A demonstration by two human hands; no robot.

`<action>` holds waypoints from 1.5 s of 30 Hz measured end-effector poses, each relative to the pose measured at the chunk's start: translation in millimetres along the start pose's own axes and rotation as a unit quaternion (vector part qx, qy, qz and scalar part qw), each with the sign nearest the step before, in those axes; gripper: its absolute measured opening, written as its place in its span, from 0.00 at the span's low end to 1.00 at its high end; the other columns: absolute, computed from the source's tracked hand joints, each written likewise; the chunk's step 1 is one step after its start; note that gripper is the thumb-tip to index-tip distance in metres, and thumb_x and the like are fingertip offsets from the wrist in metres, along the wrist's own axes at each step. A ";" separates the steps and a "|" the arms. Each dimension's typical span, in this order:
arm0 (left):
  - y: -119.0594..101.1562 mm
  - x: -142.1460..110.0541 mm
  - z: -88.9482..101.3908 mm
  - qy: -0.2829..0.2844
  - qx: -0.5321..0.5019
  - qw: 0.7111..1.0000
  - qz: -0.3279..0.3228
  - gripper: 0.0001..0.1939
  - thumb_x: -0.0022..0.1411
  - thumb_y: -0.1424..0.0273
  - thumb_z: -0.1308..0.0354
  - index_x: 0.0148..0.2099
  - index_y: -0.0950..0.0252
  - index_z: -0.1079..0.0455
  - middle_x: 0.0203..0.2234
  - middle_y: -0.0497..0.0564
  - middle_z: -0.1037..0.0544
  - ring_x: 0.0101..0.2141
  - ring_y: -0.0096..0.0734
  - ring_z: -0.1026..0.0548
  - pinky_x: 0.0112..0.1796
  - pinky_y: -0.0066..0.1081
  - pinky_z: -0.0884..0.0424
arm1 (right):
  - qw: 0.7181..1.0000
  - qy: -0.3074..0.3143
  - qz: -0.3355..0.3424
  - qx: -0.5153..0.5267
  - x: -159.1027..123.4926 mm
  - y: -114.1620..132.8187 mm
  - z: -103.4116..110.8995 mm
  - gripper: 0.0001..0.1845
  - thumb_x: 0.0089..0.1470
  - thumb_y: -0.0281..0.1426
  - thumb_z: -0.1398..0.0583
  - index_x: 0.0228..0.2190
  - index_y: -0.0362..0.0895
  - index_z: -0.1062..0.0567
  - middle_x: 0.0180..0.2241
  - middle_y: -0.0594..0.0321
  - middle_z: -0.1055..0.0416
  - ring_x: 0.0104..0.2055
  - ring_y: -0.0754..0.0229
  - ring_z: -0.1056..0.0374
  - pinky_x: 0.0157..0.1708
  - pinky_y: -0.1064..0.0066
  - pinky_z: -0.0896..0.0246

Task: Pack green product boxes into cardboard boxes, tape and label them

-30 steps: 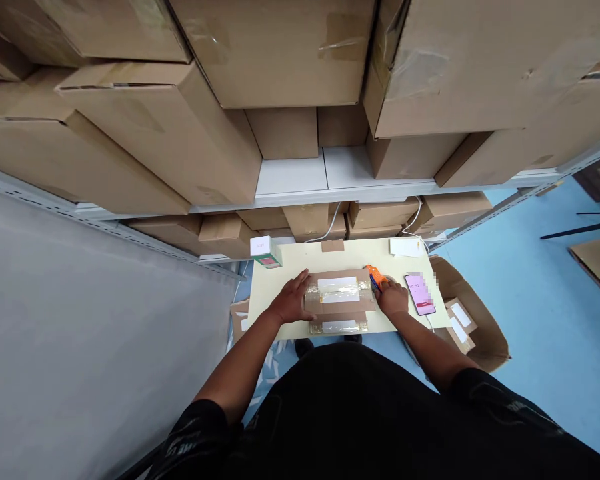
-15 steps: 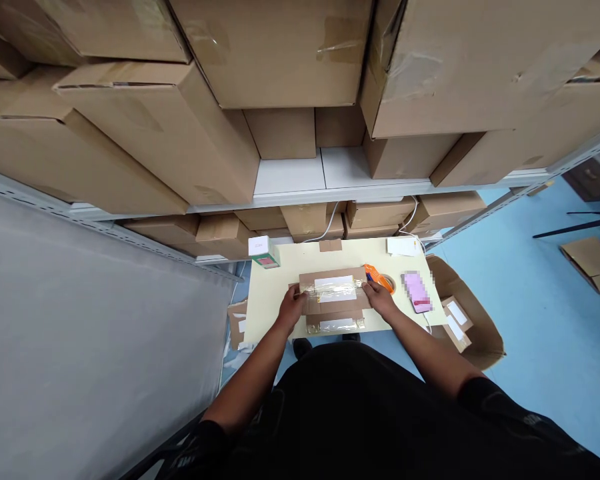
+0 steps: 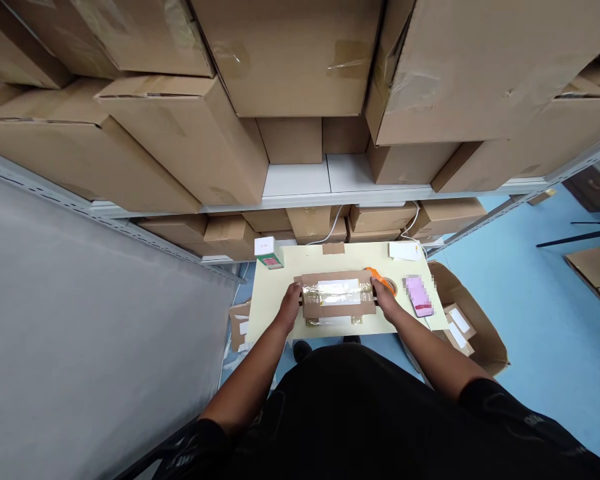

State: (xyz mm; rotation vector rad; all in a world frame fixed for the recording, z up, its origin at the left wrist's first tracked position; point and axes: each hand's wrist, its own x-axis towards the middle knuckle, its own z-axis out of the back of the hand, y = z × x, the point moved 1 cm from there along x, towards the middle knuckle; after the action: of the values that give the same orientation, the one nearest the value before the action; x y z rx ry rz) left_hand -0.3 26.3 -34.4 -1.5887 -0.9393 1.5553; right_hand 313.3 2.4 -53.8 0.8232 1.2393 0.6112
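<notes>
So the taped parcel (image 3: 339, 293) is now held from both ends, around the middle of the counter (image 3: 270, 303) towards the near edge. The left end is gripped by the left hand (image 3: 290, 307), the right end by the right hand (image 3: 384, 298). Some fingers are hidden, so how far they're tucked under can't really be told.

Main change: compared with a second ago, the right hand is no longer parked at the orange tape dispenser (image 3: 380, 280), which is left lying just beyond it on the far side. Also, more of the second parcel (image 3: 333, 321) on the near side is covered than half a second ago, so the held one looks to be shifted or tipped nearer. Whether it's lifted clear or rested on the other can't be made out.

What that means, as a guess: the dispenser seems to be set aside for now and both hands are given over to moving the parcel. Clear tape is already stretched across its white label.

Nothing else seems to be touched: phone (image 3: 419, 295) to the right, small green-and-white box (image 3: 269, 253) at the far left, labelled parcels (image 3: 460, 320) dumped in the big carton (image 3: 497, 343) off the right side.
</notes>
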 end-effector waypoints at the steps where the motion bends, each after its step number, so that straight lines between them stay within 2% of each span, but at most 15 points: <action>1: -3.3 -0.9 0.3 -0.006 -0.009 1.000 -0.010 0.29 0.64 0.41 0.48 0.51 0.60 0.30 0.46 0.56 0.21 0.46 0.43 0.24 0.44 0.39 0.27 | 1.000 0.001 -0.002 0.016 -2.2 3.3 -0.2 0.30 0.57 0.58 0.45 0.41 0.47 0.22 0.32 0.58 0.22 0.34 0.52 0.27 0.32 0.65 0.31; 5: -16.6 -4.1 1.5 -0.023 -0.020 0.999 -0.039 0.26 0.65 0.43 0.48 0.50 0.59 0.30 0.45 0.55 0.21 0.46 0.41 0.25 0.42 0.36 0.29 | 0.998 -0.003 0.034 0.047 -9.9 16.8 -0.4 0.28 0.56 0.58 0.43 0.40 0.48 0.22 0.35 0.60 0.22 0.37 0.52 0.27 0.33 0.65 0.30; 8: -23.8 -7.2 2.7 -0.021 -0.022 0.999 -0.037 0.23 0.65 0.48 0.47 0.51 0.59 0.30 0.46 0.54 0.21 0.46 0.41 0.25 0.43 0.36 0.30 | 0.997 -0.009 0.046 0.056 -13.4 22.9 -0.2 0.26 0.56 0.56 0.43 0.40 0.49 0.22 0.35 0.61 0.21 0.38 0.52 0.27 0.33 0.65 0.30; 13: -29.0 -11.2 6.2 0.000 -0.062 0.998 -0.032 0.19 0.61 0.59 0.45 0.50 0.61 0.27 0.49 0.55 0.20 0.49 0.42 0.25 0.45 0.36 0.30 | 0.996 0.021 0.034 0.078 -18.5 29.8 2.0 0.20 0.50 0.44 0.42 0.40 0.48 0.21 0.38 0.60 0.21 0.41 0.52 0.27 0.36 0.67 0.32; 16: -27.0 -9.6 9.2 0.005 -0.088 0.996 -0.031 0.20 0.54 0.66 0.44 0.50 0.62 0.27 0.49 0.54 0.20 0.49 0.41 0.24 0.46 0.35 0.30 | 0.995 0.054 0.043 0.072 -19.5 30.3 3.6 0.23 0.42 0.36 0.42 0.42 0.48 0.21 0.41 0.61 0.20 0.41 0.53 0.27 0.37 0.68 0.34; 21: -13.4 -4.9 14.2 0.019 -0.094 0.995 -0.025 0.26 0.45 0.71 0.45 0.50 0.63 0.28 0.45 0.54 0.19 0.46 0.41 0.22 0.44 0.36 0.28 | 0.993 0.079 0.055 0.063 -13.4 15.0 4.7 0.24 0.35 0.32 0.43 0.38 0.48 0.22 0.42 0.61 0.21 0.42 0.53 0.28 0.38 0.68 0.34; 25: 6.0 -8.5 17.2 -0.007 -0.042 0.999 0.004 0.24 0.40 0.72 0.46 0.44 0.64 0.28 0.40 0.53 0.19 0.42 0.40 0.23 0.42 0.35 0.29 | 0.996 0.068 0.010 0.063 -7.7 -8.9 4.5 0.14 0.36 0.32 0.41 0.31 0.47 0.25 0.35 0.62 0.23 0.39 0.55 0.30 0.40 0.66 0.33; 27: 16.1 -11.7 18.1 -0.017 -0.028 0.999 0.026 0.20 0.42 0.71 0.45 0.42 0.63 0.28 0.38 0.53 0.19 0.41 0.40 0.23 0.42 0.35 0.29 | 0.998 0.042 -0.024 0.046 -6.6 -20.6 4.3 0.10 0.42 0.37 0.39 0.29 0.47 0.26 0.32 0.62 0.25 0.38 0.56 0.30 0.40 0.65 0.33; 30: 27.3 -14.6 19.0 -0.032 -0.032 0.998 0.054 0.15 0.52 0.63 0.44 0.42 0.62 0.28 0.38 0.52 0.19 0.38 0.39 0.23 0.40 0.35 0.29 | 0.998 0.025 -0.048 0.011 -6.5 -32.3 2.4 0.16 0.50 0.48 0.39 0.31 0.48 0.26 0.33 0.62 0.25 0.37 0.56 0.30 0.38 0.65 0.33; 33: 30.9 -13.9 19.1 -0.041 -0.040 0.995 0.083 0.19 0.58 0.53 0.47 0.41 0.62 0.27 0.38 0.54 0.19 0.36 0.38 0.24 0.38 0.35 0.30 | 0.998 0.037 -0.049 -0.003 -6.3 -33.8 -1.9 0.23 0.52 0.55 0.40 0.34 0.48 0.25 0.33 0.60 0.25 0.37 0.55 0.29 0.35 0.65 0.33; 36: 27.4 -12.5 18.3 -0.041 -0.041 0.993 0.102 0.24 0.60 0.47 0.47 0.41 0.62 0.25 0.36 0.54 0.19 0.34 0.38 0.24 0.37 0.35 0.30 | 0.998 0.042 -0.047 -0.005 -5.8 -26.2 -6.0 0.24 0.53 0.55 0.40 0.35 0.48 0.24 0.34 0.59 0.24 0.36 0.54 0.29 0.34 0.65 0.33; 42: 12.6 -13.1 20.5 -0.059 -0.088 0.994 0.032 0.29 0.58 0.40 0.45 0.40 0.61 0.26 0.34 0.51 0.20 0.37 0.39 0.23 0.40 0.35 0.28 | 0.999 0.021 0.012 0.042 -6.3 -1.9 -4.6 0.18 0.49 0.48 0.37 0.35 0.48 0.24 0.38 0.60 0.24 0.42 0.53 0.29 0.38 0.65 0.31; 45: 8.3 -12.3 22.1 -0.042 -0.058 0.997 -0.010 0.29 0.58 0.39 0.43 0.40 0.61 0.27 0.35 0.51 0.20 0.41 0.40 0.22 0.44 0.36 0.27 | 0.998 0.012 0.054 0.026 -6.8 4.7 -3.2 0.17 0.50 0.49 0.37 0.31 0.49 0.26 0.35 0.63 0.26 0.42 0.54 0.31 0.39 0.65 0.31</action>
State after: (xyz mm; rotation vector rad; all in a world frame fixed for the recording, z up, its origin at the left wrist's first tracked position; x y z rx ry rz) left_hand -22.3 11.5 -36.2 -1.5995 -1.1045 1.5893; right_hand 308.7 0.4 -46.5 0.9326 1.2436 0.6801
